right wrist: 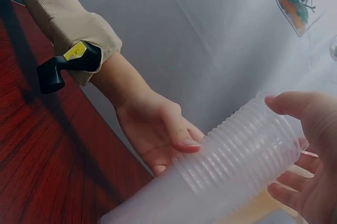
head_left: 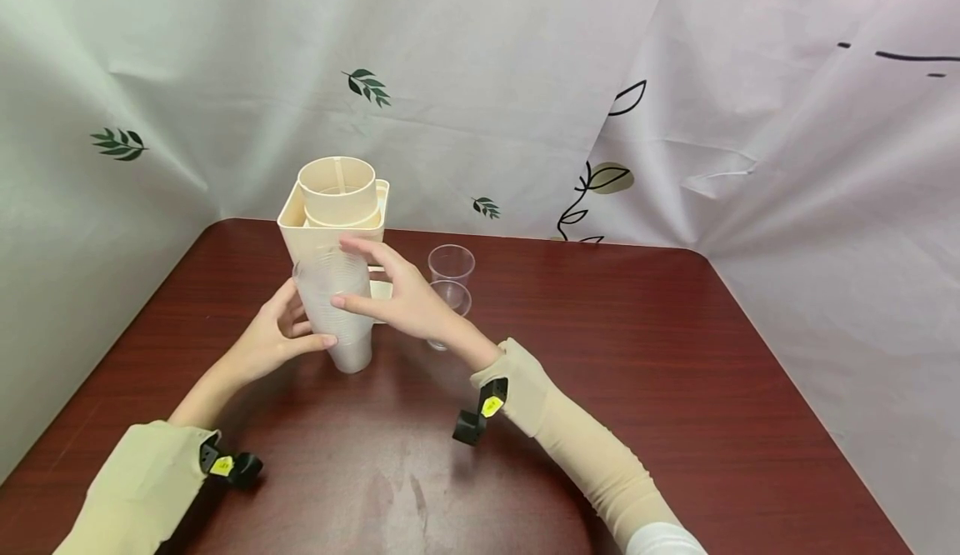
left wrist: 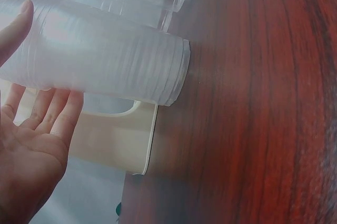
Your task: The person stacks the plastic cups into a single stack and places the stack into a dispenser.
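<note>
A tall stack of nested clear plastic cups (head_left: 348, 322) leans a little, its base downward over the table. My left hand (head_left: 273, 334) holds the stack from the left, thumb across the near side and fingers behind it. In the left wrist view, the fingers of the left hand (left wrist: 39, 150) lie nearly straight against the cups. My right hand (head_left: 405, 292) is spread around the upper part, its thumb overlapping the cups. In the right wrist view, the thumb of the right hand (right wrist: 316, 134) is right at the uppermost rims, with its fingers loosely on the other side.
Just behind the stack stands a cream plastic holder (head_left: 296, 234) with a round tube (head_left: 337, 205) on top. Two clear cups (head_left: 452, 262) are on the dark red table (head_left: 600, 355), right of the holder. A white patterned curtain (head_left: 465, 105) hangs along the table's back.
</note>
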A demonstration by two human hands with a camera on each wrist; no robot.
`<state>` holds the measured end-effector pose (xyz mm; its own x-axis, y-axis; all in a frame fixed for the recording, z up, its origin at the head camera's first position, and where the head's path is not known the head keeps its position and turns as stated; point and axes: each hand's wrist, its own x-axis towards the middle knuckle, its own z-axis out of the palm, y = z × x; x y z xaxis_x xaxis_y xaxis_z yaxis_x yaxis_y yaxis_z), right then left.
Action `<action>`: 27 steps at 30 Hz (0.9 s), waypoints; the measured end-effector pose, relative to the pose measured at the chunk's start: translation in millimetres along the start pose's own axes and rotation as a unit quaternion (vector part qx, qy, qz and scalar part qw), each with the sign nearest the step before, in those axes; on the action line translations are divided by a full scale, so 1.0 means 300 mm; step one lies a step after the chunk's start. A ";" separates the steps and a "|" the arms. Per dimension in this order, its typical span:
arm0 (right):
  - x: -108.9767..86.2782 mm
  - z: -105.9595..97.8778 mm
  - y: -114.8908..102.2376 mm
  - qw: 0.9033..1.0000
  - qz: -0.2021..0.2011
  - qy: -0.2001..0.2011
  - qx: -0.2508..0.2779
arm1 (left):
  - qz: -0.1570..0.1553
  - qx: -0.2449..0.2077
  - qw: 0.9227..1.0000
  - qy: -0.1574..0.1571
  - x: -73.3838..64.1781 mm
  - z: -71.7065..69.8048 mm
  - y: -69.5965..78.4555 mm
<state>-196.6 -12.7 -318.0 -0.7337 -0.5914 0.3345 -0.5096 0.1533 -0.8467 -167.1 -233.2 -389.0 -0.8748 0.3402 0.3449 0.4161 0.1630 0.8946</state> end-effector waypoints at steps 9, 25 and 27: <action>-0.009 -0.004 0.014 0.999 0.030 0.001 0.012 | 0.000 0.003 1.000 0.001 -0.002 0.001 -0.003; -0.013 0.002 0.023 0.998 0.048 -0.009 0.029 | 0.001 0.001 1.000 0.001 -0.002 0.002 0.002; -0.013 0.001 0.023 0.999 0.045 -0.011 0.027 | 0.003 0.002 1.000 0.001 -0.002 0.002 0.004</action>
<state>-197.1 -9.6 -325.3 -0.7645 -0.5952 0.2474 -0.4171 0.1642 -0.8939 -166.1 -232.7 -388.3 -0.8729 0.3397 0.3503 0.4217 0.1639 0.8918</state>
